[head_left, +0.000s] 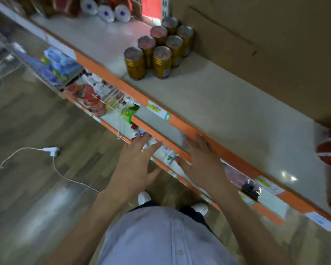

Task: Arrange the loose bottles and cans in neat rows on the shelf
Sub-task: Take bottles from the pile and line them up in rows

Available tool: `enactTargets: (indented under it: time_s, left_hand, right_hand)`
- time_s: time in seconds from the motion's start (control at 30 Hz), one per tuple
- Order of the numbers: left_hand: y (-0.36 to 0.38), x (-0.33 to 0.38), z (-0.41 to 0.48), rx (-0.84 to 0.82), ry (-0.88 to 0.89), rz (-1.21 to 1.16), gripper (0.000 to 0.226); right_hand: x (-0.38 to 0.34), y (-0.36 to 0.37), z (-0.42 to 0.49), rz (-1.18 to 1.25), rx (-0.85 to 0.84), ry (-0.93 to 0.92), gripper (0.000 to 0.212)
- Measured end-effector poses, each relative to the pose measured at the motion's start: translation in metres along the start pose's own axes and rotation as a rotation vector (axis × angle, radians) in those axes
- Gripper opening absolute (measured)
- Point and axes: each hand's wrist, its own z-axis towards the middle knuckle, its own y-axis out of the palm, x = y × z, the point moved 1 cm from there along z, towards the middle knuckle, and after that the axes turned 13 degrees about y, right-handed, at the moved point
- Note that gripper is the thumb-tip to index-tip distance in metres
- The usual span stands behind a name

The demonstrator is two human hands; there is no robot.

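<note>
Gold cans (159, 52) sit in two tight rows on the shelf (208, 104). My left hand (137, 161) and right hand (203, 163) are empty, fingers spread. Looks near done.

— What colour are the cans (161, 63)?
— Gold, with dull pink tops.
— And the shelf (218, 104)?
— Pale beige, with an orange edge strip (103, 70). The floor (36, 115) is brown wood grain.

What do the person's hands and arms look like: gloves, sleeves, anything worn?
The left hand and right hand are bare: no gloves, and no watch or ring that the blurred frame shows. The left forearm and right forearm are uncovered, no sleeve in view. The torso wears a pale grey-blue buttoned shirt.
</note>
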Motion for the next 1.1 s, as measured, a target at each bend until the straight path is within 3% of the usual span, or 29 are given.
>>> enactTargets:
  time_s: [0.07, 0.17, 0.33, 0.6, 0.87, 1.1]
  left_hand:
    - [-0.016, -0.032, -0.02, 0.041, -0.069, -0.065, 0.071]
    - [-0.038, -0.076, -0.043, 0.088, -0.114, -0.061, 0.075]
    - [-0.071, -0.117, -0.051, 0.18, -0.196, -0.083, 0.076]
    - [-0.099, -0.157, -0.013, 0.217, -0.236, -0.145, 0.076]
    - [-0.148, -0.235, 0.019, 0.24, -0.423, -0.204, 0.079]
    - [-0.205, -0.295, 0.055, 0.383, -0.424, -0.113, 0.072]
  right_hand:
    - [-0.044, 0.008, 0.006, 0.004, -0.016, -0.04, 0.084]
    - [-0.103, 0.014, 0.014, -0.028, -0.002, -0.129, 0.069]
    - [-0.168, 0.013, 0.032, -0.008, -0.057, -0.186, 0.071]
    - [-0.219, 0.0, 0.09, -0.039, -0.075, -0.226, 0.065]
    - [-0.316, 0.005, 0.171, -0.06, -0.14, -0.399, 0.066]
    - [-0.384, -0.012, 0.229, -0.122, -0.178, -0.497, 0.065]
